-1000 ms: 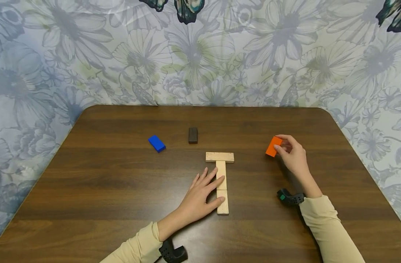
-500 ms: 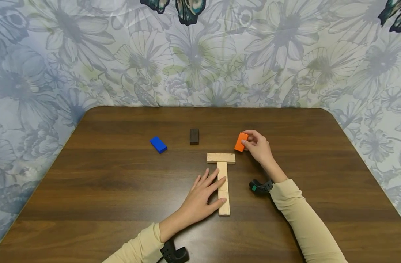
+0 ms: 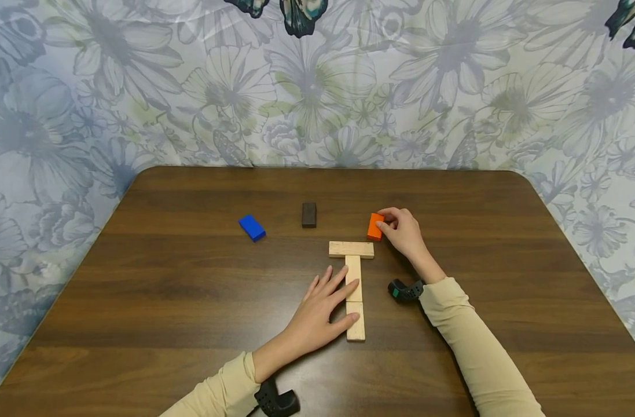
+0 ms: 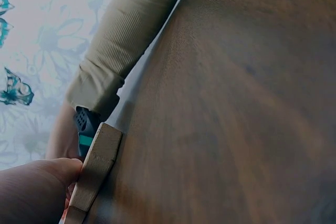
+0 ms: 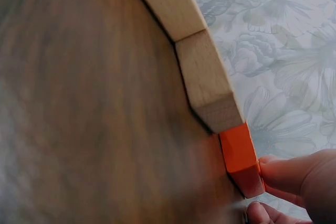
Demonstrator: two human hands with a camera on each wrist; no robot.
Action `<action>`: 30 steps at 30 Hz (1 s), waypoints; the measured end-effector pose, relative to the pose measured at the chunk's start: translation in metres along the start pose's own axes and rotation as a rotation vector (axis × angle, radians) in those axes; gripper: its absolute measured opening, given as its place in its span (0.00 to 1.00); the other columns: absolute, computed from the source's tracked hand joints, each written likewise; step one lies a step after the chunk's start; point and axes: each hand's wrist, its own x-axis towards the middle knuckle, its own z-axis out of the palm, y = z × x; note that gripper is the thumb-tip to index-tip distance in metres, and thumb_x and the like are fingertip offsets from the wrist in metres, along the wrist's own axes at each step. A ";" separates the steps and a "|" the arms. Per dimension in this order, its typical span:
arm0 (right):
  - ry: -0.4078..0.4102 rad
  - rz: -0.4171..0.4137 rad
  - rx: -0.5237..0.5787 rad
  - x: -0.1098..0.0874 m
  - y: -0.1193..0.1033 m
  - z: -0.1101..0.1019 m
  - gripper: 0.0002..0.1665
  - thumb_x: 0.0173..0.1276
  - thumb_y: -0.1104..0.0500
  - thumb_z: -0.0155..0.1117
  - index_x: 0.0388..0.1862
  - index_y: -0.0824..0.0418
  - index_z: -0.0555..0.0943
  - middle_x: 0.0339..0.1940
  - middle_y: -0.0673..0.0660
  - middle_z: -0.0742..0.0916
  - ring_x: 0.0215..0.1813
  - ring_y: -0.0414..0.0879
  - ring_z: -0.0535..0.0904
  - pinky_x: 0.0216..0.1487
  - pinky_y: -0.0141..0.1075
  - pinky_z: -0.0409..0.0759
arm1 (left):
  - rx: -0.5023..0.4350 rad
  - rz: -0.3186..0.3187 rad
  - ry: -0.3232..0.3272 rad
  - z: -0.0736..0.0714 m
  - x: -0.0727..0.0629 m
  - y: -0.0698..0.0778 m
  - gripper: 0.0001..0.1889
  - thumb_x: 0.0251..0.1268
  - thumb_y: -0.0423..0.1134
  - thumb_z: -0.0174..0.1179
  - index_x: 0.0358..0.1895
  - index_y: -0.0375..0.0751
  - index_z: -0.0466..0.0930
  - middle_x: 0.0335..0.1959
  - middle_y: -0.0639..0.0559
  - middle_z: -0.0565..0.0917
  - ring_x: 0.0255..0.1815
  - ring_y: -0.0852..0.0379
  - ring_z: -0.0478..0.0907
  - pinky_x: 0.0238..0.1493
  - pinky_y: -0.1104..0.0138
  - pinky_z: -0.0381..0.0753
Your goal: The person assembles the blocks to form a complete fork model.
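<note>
Three plain wooden blocks form a T on the table: a crossbar block (image 3: 351, 249) on top, with an upper stem block (image 3: 353, 266) and a lower stem block (image 3: 356, 330) in line below it. My left hand (image 3: 313, 315) lies spread against the stem's left side, its thumb and index fingertips on the two stem blocks. My right hand (image 3: 407, 234) pinches an orange block (image 3: 374, 227) between thumb and fingers, just behind the crossbar's right end. In the right wrist view the orange block (image 5: 239, 148) stands right by the end of a wooden block (image 5: 207, 72).
A dark brown block (image 3: 309, 215) lies behind the crossbar, and a blue block (image 3: 252, 228) lies at an angle farther left. The table's far edge meets a flower-patterned backdrop (image 3: 317, 116). Each wrist wears a black camera strap (image 3: 406, 290).
My right hand has carried the orange block leftward from the right side of the table to the crossbar's right end, and its move has slowed. My left hand has stayed on the stem.
</note>
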 end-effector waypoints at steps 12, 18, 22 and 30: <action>-0.016 -0.038 -0.016 -0.002 0.000 0.002 0.16 0.64 0.64 0.65 0.49 0.68 0.80 0.37 0.63 0.77 0.33 0.52 0.71 0.35 0.41 0.69 | 0.005 0.000 -0.003 -0.002 0.001 0.001 0.30 0.66 0.55 0.54 0.69 0.48 0.65 0.73 0.49 0.53 0.72 0.43 0.44 0.66 0.45 0.43; -0.023 -0.035 -0.013 -0.003 0.000 0.003 0.16 0.63 0.64 0.65 0.49 0.68 0.80 0.38 0.64 0.77 0.34 0.53 0.72 0.36 0.41 0.69 | 0.007 0.002 0.001 -0.001 0.001 0.000 0.30 0.67 0.55 0.54 0.69 0.49 0.65 0.73 0.49 0.53 0.72 0.43 0.44 0.66 0.45 0.43; -0.028 -0.031 -0.008 -0.005 0.000 0.003 0.16 0.63 0.63 0.65 0.49 0.68 0.80 0.39 0.64 0.77 0.34 0.53 0.73 0.37 0.41 0.70 | 0.006 0.002 0.001 -0.001 0.001 0.000 0.30 0.67 0.55 0.53 0.69 0.49 0.65 0.73 0.49 0.53 0.72 0.43 0.44 0.67 0.45 0.43; -0.040 -0.036 -0.001 -0.007 -0.002 0.003 0.17 0.63 0.64 0.65 0.50 0.69 0.80 0.41 0.64 0.79 0.35 0.52 0.74 0.38 0.42 0.71 | 0.000 -0.004 -0.001 -0.001 -0.001 0.000 0.30 0.67 0.55 0.54 0.69 0.49 0.64 0.73 0.50 0.53 0.72 0.45 0.43 0.67 0.47 0.42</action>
